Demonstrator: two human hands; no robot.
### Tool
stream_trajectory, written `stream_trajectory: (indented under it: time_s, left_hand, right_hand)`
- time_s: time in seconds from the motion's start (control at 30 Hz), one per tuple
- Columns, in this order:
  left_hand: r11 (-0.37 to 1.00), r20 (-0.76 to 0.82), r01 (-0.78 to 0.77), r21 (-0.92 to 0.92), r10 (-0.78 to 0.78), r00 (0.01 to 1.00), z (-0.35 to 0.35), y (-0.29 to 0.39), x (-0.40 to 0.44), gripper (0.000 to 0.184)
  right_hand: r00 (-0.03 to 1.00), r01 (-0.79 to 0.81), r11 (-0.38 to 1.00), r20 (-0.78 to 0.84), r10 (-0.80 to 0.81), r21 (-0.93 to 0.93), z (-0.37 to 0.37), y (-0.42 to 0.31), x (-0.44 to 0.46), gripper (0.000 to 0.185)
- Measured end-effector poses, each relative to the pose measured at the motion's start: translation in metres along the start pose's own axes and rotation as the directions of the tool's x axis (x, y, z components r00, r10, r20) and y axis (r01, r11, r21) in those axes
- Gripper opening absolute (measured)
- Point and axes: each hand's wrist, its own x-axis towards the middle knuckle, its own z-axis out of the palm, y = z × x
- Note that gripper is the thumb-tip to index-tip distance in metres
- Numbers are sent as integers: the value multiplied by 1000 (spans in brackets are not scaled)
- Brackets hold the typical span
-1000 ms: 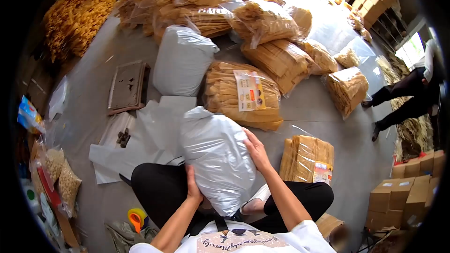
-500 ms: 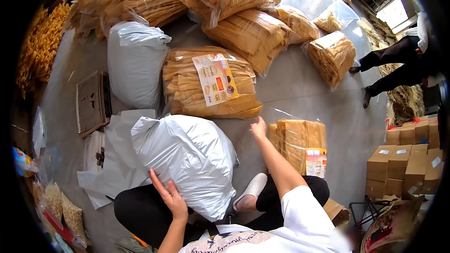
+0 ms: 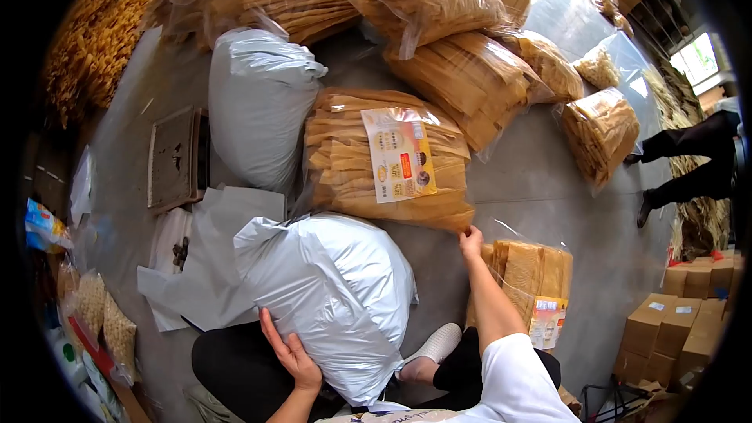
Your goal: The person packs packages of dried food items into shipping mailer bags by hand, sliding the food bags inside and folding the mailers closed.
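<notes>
Labelled clear bag (image 3: 388, 158) holds tan strips (image 3: 337, 160); right hand (image 3: 471, 244) pinches its corner. Beside it: bulging, creased silver bag (image 3: 337, 298), left hand (image 3: 296, 362) open against it.

Lifted the right hand (image 3: 471, 241) off the right side of the silvery-white plastic bag (image 3: 337, 298) since a second ago; then moved it from over the gap between the packs, half a second back, to the lower right corner of the large labelled clear pack of tan dried strips (image 3: 337, 158). Left the bag slumped broader and leaning further left, with more of the pale shoe (image 3: 433, 346) uncovered.
</notes>
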Motion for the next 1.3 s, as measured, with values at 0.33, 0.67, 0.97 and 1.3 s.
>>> stream_trajectory:
  time_s: [0.33, 0.67, 0.97, 1.3]
  left_hand:
    - [999, 27, 40, 29, -41, 999, -5, -12, -19, 53]
    - [996, 49, 94, -10, -93, 994, -13, -27, -36, 58]
    - [910, 53, 306, -281, -304, 951, -18, -35, -44, 71]
    - [-240, 810, 844, -479, -490, 321, -31, -21, -80, 76]
  right_hand:
    - [799, 588, 787, 294, -526, -190, -39, -238, -60, 18]
    - [151, 923, 358, 728, -668, 137, 98, -358, -123, 34]
    - [308, 917, 398, 690, -655, -32, 109, -327, -101, 12]
    - [776, 573, 723, 30, -630, 385, -146, -250, -160, 8]
